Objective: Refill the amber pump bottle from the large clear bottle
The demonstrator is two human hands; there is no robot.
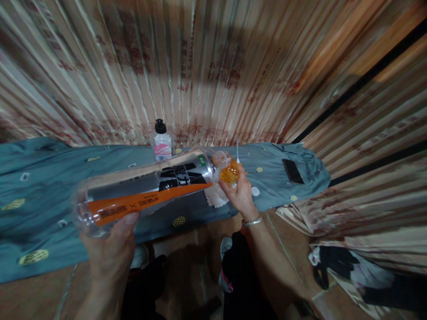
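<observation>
My left hand (111, 240) grips the base end of a large clear plastic bottle (150, 191) with a silver, black and orange label. The bottle lies tilted, its neck pointing right. At its mouth, my right hand (240, 193) closes around a small clear cup-like container (230, 170) of amber liquid or jelly; its exact kind is partly hidden by the fingers. Whether anything flows between the two cannot be made out. Behind the container stands a thin pale stick or nozzle (237, 151). A white scallop-edged sheet (216, 196) and a round white cap (255, 191) lie nearby.
A green patterned cloth (196, 218) covers the long low surface. On it stand a small black-capped bottle (163, 149) and, at right, a dark phone (292, 171). Pleated curtains (187, 80) hang behind; dark bars (360, 84) cross at right. Clothing (353, 266) lies lower right.
</observation>
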